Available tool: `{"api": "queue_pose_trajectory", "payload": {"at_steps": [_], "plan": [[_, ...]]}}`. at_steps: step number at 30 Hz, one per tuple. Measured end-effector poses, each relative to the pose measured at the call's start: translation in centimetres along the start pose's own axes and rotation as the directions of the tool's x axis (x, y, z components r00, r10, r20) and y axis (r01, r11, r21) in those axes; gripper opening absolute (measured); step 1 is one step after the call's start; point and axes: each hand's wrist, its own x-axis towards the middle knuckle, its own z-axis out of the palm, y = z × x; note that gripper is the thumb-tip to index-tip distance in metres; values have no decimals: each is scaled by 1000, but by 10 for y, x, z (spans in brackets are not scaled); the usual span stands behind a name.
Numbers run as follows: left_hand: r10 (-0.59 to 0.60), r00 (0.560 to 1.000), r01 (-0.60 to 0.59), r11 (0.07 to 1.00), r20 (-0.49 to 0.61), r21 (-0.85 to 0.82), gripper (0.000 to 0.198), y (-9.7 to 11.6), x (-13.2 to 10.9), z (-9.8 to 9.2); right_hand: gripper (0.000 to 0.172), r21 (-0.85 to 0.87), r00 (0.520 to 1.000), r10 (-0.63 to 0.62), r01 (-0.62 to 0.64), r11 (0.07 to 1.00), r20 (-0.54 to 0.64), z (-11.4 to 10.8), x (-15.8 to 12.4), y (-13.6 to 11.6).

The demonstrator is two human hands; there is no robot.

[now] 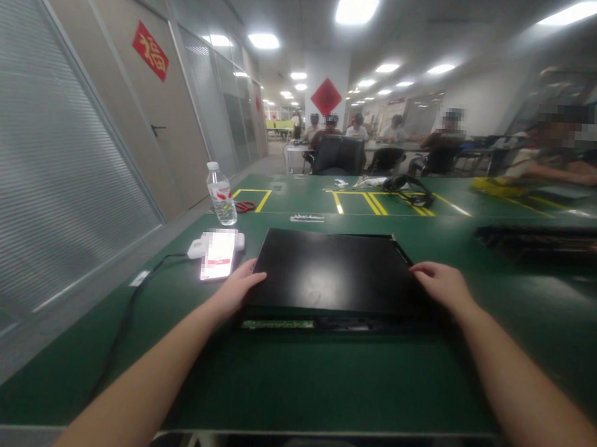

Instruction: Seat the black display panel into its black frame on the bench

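Note:
A flat black metal case lies on the green table in front of me, with a strip of circuit board showing along its near edge. My left hand grips the case's left side, thumb resting on the lid. My right hand lies on the case's right edge, fingers curled over the lid corner. Both hands hold the case at table level.
A phone rests on a white charger with a black cable to the left of the case. A water bottle and red scissors stand behind it. Another black case lies at the right. Several people sit at far tables.

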Motion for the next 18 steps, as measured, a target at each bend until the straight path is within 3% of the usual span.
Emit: {"api": "queue_pose_trajectory", "payload": {"at_steps": [11,18], "plan": [[14,999,-14,1000,32,1,63,-5,6,-8,28,2,1000,-20,20,1000,-3,-2,0,-1],[21,1000,-21,1000,24,18,57,-6,7,-9,28,1,1000,-9,9,1000,3,-3,-1,-4]]}}
